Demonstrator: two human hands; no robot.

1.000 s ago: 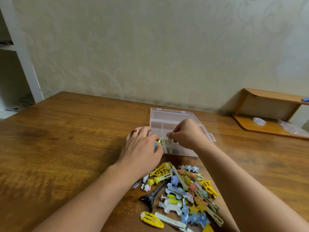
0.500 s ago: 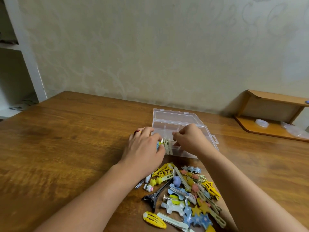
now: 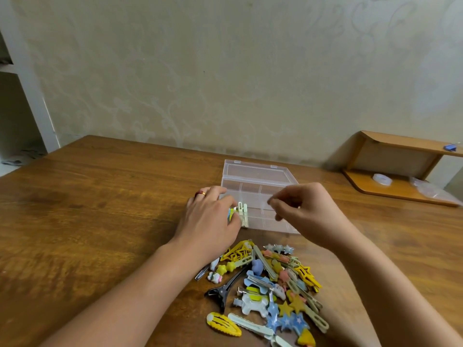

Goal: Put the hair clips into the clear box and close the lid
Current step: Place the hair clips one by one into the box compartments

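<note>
My left hand (image 3: 210,216) sits at the near-left corner of the clear box (image 3: 258,194), fingers curled round a small bunch of pale green and blue hair clips (image 3: 241,214), which stand upright against the box's front-left compartment. Red ring (image 3: 199,193) on one finger of that hand.

My right hand (image 3: 300,209) hovers over the box's right side, about 3 o'clock from the left hand, fingers loosely bent with fingertips (image 3: 271,202) pinched near each other. Can't tell if anything is between them; blurred.

The box lies on the wooden table (image 3: 100,209) at 12 o'clock from me. Its lid (image 3: 255,171) is open, lying back flat toward the wall. Dividers are visible inside, and the compartments look see-through.

The pile of loose hair clips (image 3: 273,284) lies on the table at 6 o'clock from the box, between my forearms, near the box's front wall but not touching it. In it: a black claw-type clip (image 3: 223,291) at the pile's 9 o'clock edge, a yellow oval snap clip (image 3: 223,326) at 7 o'clock, yellow star clips (image 3: 308,276) at 3 o'clock, blue star clips (image 3: 288,321) at 5 o'clock, and a white bone-shaped clip (image 3: 253,305) near the middle.

At 2 o'clock, well apart from the box, a low wooden shelf (image 3: 400,171) stands by the wall, with a roll of clear tape (image 3: 382,179) and a clear plastic bag (image 3: 431,190) on its bottom board.
</note>
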